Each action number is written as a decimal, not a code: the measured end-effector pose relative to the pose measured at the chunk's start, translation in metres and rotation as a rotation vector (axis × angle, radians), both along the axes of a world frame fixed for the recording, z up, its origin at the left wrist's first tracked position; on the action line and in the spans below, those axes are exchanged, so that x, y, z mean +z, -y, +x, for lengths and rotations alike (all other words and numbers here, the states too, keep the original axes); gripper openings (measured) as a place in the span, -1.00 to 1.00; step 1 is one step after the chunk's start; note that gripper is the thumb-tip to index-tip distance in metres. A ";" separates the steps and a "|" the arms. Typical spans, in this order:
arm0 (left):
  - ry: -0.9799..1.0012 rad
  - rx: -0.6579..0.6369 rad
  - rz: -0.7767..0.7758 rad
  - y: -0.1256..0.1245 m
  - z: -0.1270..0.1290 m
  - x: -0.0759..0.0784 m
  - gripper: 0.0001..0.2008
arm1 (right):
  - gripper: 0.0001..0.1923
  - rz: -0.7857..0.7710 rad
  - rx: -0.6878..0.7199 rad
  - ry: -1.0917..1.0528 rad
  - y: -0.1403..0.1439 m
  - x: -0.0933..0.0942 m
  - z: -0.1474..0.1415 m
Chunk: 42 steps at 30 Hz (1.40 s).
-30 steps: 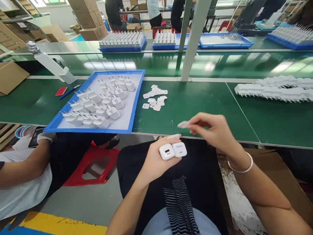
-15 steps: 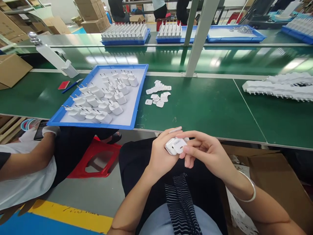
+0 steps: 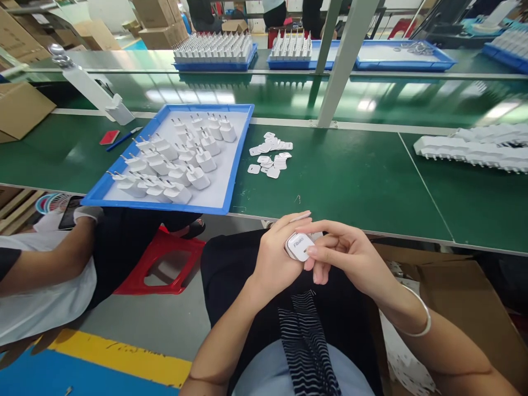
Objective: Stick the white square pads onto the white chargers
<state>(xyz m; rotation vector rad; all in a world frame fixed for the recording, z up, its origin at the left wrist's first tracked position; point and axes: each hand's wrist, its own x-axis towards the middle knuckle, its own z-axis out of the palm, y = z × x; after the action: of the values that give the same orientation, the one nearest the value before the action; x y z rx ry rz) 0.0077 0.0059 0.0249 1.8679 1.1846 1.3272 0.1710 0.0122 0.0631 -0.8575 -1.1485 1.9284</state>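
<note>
Resting between both hands, the white charger point(image 3: 299, 246) is gripped by left hand point(image 3: 274, 258) and right hand point(image 3: 344, 256).

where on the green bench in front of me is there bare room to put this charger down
The widest bare patch of the green bench lies between the pile of small white labels and the row of white chargers at far right. A narrow strip runs along the near edge below the labels. The blue tray on the left is crowded with chargers.

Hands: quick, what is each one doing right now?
Left hand: closed around a white charger.
Right hand: fingertips pressed on the same charger.
</note>
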 end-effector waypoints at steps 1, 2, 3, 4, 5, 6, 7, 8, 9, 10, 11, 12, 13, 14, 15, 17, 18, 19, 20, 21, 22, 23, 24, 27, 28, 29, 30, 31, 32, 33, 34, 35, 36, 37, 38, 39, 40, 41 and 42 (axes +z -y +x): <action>-0.002 0.001 0.004 0.000 0.000 0.000 -0.67 | -0.76 0.002 -0.008 0.004 0.000 0.000 0.000; -0.004 0.002 0.008 0.000 0.000 -0.001 -0.67 | -0.76 0.002 -0.016 0.010 0.001 -0.001 0.000; -0.009 0.003 0.010 0.000 -0.001 -0.001 -0.67 | -0.75 0.002 -0.022 0.014 0.001 -0.001 0.000; -0.013 0.004 0.012 0.000 -0.001 -0.001 -0.67 | -0.75 0.003 -0.028 0.018 0.001 -0.001 0.000; -0.019 0.005 0.012 0.000 -0.001 -0.002 -0.68 | -0.74 0.004 -0.030 0.022 0.001 -0.002 0.000; -0.025 0.004 0.011 0.000 -0.001 -0.002 -0.68 | -0.72 0.003 -0.030 0.026 0.001 -0.002 0.000; -0.033 0.003 0.010 0.000 -0.001 -0.002 -0.68 | -0.71 0.001 -0.027 0.030 0.001 -0.002 0.000; -0.040 0.001 0.012 0.000 -0.001 -0.002 -0.68 | -0.70 -0.002 -0.023 0.033 0.000 -0.003 0.001; -0.045 -0.001 0.014 0.001 -0.001 -0.001 -0.68 | -0.68 -0.008 -0.016 0.036 -0.001 -0.003 0.001; -0.048 -0.003 0.019 0.001 -0.001 -0.001 -0.68 | -0.67 -0.015 -0.006 0.038 -0.002 -0.003 0.002; -0.050 -0.002 0.024 0.001 -0.001 -0.001 -0.68 | -0.67 -0.023 0.004 0.039 -0.003 -0.003 0.002; -0.051 0.000 0.032 0.001 0.000 -0.001 -0.68 | -0.67 -0.030 0.012 0.040 -0.003 -0.003 0.002; -0.054 0.001 0.039 0.001 0.000 -0.001 -0.68 | -0.68 -0.036 0.020 0.038 -0.004 -0.003 0.003; -0.060 0.000 0.045 0.001 0.000 -0.001 -0.69 | -0.70 -0.042 0.025 0.037 -0.004 -0.002 0.003; -0.068 -0.002 0.051 0.001 0.000 0.000 -0.69 | -0.73 -0.047 0.026 0.037 -0.004 -0.002 0.003; -0.084 -0.005 0.063 0.001 0.001 0.000 -0.71 | -0.77 -0.053 0.031 0.040 -0.004 -0.001 0.004; -0.090 -0.006 0.067 0.001 0.001 0.000 -0.71 | -0.78 -0.055 0.035 0.043 -0.004 -0.001 0.004; -0.094 -0.004 0.071 0.001 0.001 0.000 -0.72 | -0.78 -0.057 0.039 0.047 -0.004 0.000 0.004; -0.096 -0.001 0.075 0.001 0.001 -0.001 -0.73 | -0.78 -0.060 0.043 0.052 -0.004 0.000 0.004; -0.097 0.003 0.079 0.001 0.001 -0.001 -0.74 | -0.78 -0.061 0.048 0.057 -0.004 0.001 0.004; -0.098 0.006 0.083 0.001 0.002 -0.001 -0.75 | -0.78 -0.063 0.054 0.064 -0.005 0.001 0.003; -0.100 0.010 0.085 0.001 0.002 -0.002 -0.76 | -0.78 -0.064 0.062 0.073 -0.006 0.002 0.003; -0.102 0.013 0.085 0.002 0.002 -0.002 -0.77 | -0.78 -0.065 0.070 0.083 -0.006 0.002 0.003; -0.106 0.017 0.068 0.002 0.003 -0.002 -0.79 | -0.78 -0.059 0.089 0.117 -0.008 0.004 0.003; -0.103 0.018 0.061 0.002 0.004 -0.002 -0.79 | -0.78 -0.057 0.092 0.127 -0.008 0.005 0.004; -0.098 0.019 0.056 0.002 0.004 -0.002 -0.79 | -0.78 -0.053 0.095 0.137 -0.007 0.006 0.004; -0.093 0.021 0.051 0.003 0.004 -0.002 -0.78 | -0.78 -0.051 0.096 0.146 -0.007 0.007 0.005; -0.088 0.022 0.045 0.003 0.005 -0.001 -0.77 | -0.77 -0.048 0.098 0.154 -0.008 0.007 0.005; -0.085 0.022 0.041 0.003 0.005 -0.001 -0.77 | -0.77 -0.046 0.099 0.164 -0.008 0.008 0.006; -0.082 0.021 0.036 0.003 0.005 -0.001 -0.76 | -0.76 -0.045 0.100 0.173 -0.008 0.009 0.006; -0.079 0.020 0.031 0.003 0.005 0.000 -0.76 | -0.76 -0.043 0.100 0.181 -0.009 0.009 0.006; -0.074 0.018 0.025 0.003 0.005 0.000 -0.76 | -0.75 -0.040 0.100 0.191 -0.010 0.010 0.005; -0.065 0.013 0.019 0.003 0.005 0.001 -0.76 | -0.75 -0.038 0.100 0.202 -0.010 0.011 0.005; -0.054 0.006 0.011 0.003 0.005 0.002 -0.77 | -0.73 -0.034 0.101 0.217 -0.011 0.012 0.005; -0.040 -0.002 -0.001 0.003 0.006 0.003 -0.77 | -0.70 -0.028 0.100 0.237 -0.010 0.013 0.005; -0.025 -0.013 -0.014 0.003 0.006 0.004 -0.77 | -0.69 -0.019 0.098 0.267 -0.010 0.014 0.005; -0.007 -0.023 -0.025 0.002 0.006 0.004 -0.76 | -0.68 -0.002 0.093 0.306 -0.009 0.014 0.004; 0.012 -0.032 -0.034 0.002 0.007 0.005 -0.75 | -0.68 0.023 0.080 0.351 -0.008 0.014 0.004; 0.030 -0.037 -0.037 0.001 0.007 0.006 -0.74 | -0.69 0.055 0.059 0.393 -0.006 0.014 0.004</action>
<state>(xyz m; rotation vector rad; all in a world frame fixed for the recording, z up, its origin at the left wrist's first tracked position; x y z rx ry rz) 0.0145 0.0044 0.0305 1.8286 1.1462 1.3005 0.1747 0.0186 0.0767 -1.2209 -1.4606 1.8119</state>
